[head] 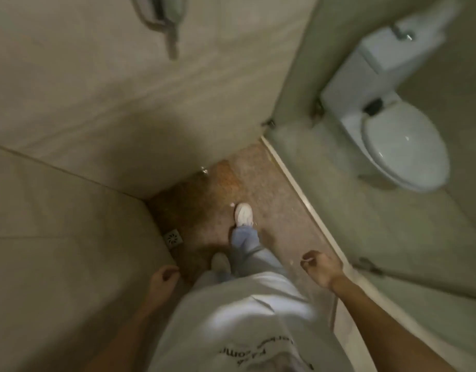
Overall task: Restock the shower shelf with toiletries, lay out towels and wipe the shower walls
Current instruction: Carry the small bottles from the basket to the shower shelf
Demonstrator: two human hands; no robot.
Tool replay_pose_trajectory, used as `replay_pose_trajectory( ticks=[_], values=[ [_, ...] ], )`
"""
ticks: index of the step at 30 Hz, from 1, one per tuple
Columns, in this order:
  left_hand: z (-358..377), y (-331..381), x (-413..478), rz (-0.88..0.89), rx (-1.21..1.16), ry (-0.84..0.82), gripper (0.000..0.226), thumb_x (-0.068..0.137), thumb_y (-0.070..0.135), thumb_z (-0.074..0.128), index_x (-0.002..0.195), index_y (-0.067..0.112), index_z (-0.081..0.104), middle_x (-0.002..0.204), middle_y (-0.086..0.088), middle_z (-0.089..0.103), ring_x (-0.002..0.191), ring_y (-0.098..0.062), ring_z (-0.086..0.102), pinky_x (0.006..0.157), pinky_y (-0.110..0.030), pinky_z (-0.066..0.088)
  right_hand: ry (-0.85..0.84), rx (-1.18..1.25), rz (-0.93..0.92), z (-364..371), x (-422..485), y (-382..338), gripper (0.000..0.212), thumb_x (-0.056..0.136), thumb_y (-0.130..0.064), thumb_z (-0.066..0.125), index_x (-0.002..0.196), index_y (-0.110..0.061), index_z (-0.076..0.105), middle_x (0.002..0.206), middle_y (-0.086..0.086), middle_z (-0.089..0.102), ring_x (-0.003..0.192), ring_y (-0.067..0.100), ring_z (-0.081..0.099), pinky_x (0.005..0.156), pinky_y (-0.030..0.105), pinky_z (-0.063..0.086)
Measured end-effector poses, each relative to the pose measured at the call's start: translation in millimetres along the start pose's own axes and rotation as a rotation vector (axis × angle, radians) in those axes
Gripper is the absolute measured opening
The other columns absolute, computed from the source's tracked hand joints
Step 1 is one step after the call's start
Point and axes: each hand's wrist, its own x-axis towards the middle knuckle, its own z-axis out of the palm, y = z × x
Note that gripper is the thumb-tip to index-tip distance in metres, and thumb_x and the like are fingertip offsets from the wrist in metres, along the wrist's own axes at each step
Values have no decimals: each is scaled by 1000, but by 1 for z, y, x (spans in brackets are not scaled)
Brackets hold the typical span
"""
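Seen from above, inside a shower stall with pale beige tiled walls (pixel 97 103) and a mottled brown stone floor (pixel 271 183). Left hand (pixel 163 277) low beside the left wall, fingers loosely curled, nothing in it. Right hand (pixel 321 267) out over the floor near the pale raised threshold strip (pixel 298 183), fingers loosely bent; a small pale glint at the fingertips (too blurred to tell whether anything is pinched there). White sneaker (pixel 243 214) forward on the floor below a light blue trouser leg (pixel 247 248), second shoe (pixel 220 261) just behind it. Small square metal floor drain (pixel 173 238) at the foot of the left wall. Grey shower fitting (pixel 161 20) high on the far wall, only partly in view. White ceramic toilet (pixel 400 138), lid down, beyond a glass partition (pixel 339 183) on the right. No toiletries or towels visible.
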Motion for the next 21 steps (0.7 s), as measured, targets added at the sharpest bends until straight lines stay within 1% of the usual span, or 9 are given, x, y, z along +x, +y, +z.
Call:
replay_pose_trajectory(
  ticks=[3,6,9,11,13,15,17,19,21],
  values=[
    [16,6,-2,-34,79,-107,16,99,11,56,111,12,66,102,-12,69,95,-28,65,82,-36,52,20,222,175,34,-40,87,6,91,-15,66,96,-11,67,101,14,70,91,25,63,80,29,49],
    [34,24,5,-10,219,-174,17,97,12,59,111,6,67,98,-12,70,88,-25,66,76,-33,50,56,448,321,72,-70,152,10,90,-19,67,98,-15,70,97,10,71,92,29,69,85,37,56],
    [61,62,10,106,410,-272,16,96,14,61,111,11,66,104,-13,69,94,-27,66,82,-37,53,91,657,451,134,-80,220,6,81,-24,68,78,-21,72,84,11,75,85,36,71,82,50,59],
    [85,89,12,202,552,-322,16,96,18,61,111,14,66,104,-10,69,96,-27,66,84,-36,53,114,801,500,171,-87,250,15,76,-34,66,70,-21,71,75,6,74,82,37,72,78,47,60],
    [114,114,16,287,701,-361,18,95,26,63,110,17,68,102,-6,72,94,-24,67,83,-33,53,142,902,510,165,-123,240,18,83,-32,64,70,-21,71,73,4,73,83,35,71,78,41,59],
    [146,143,29,304,798,-366,23,94,34,63,106,17,74,98,-6,75,92,-26,71,81,-33,56,169,986,505,145,-161,225,14,91,-27,62,84,-22,74,73,-2,69,78,22,67,73,29,54],
    [187,169,43,296,800,-354,28,95,36,59,104,15,75,96,-11,76,92,-32,72,83,-41,59,178,1095,533,146,-181,241,17,94,-23,62,79,-26,70,74,-8,67,76,12,63,69,23,47],
    [236,210,8,340,792,-357,26,98,35,57,99,13,72,99,-16,75,94,-35,70,90,-45,56,227,1122,577,154,-185,275,25,94,-22,60,70,-29,67,76,-6,70,78,14,66,69,24,48],
    [286,240,-33,408,787,-396,21,100,28,56,87,17,68,97,-17,74,93,-33,69,89,-41,53,241,1218,606,171,-186,314,24,93,-22,59,74,-16,72,75,5,72,76,22,68,72,34,54]
  ],
)
